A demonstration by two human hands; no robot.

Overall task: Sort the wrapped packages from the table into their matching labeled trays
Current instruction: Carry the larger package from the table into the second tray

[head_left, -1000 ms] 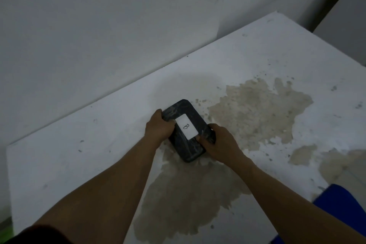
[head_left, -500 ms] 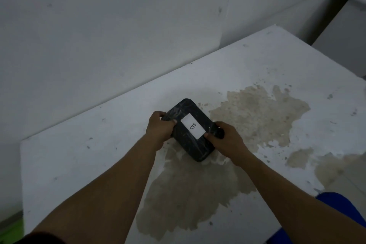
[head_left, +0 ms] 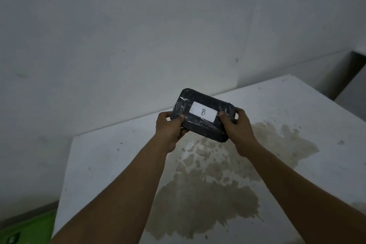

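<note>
A dark package (head_left: 200, 125) wrapped in clear film is held up in the air above the white table (head_left: 103, 156). A white label (head_left: 203, 111) on its top face carries a handwritten B. My left hand (head_left: 170, 128) grips its left end, thumb on top. My right hand (head_left: 236, 128) grips its right end the same way. No trays are in view.
The table top bears a large brownish stain (head_left: 213, 188) under my arms. A white wall (head_left: 138, 35) rises right behind the table. A green object (head_left: 25, 228) lies on the floor at the lower left. A dark gap (head_left: 344, 73) opens beyond the table's right corner.
Both hands have lifted the package off the table and turned it so the label faces me. My view has tilted up toward the wall.
</note>
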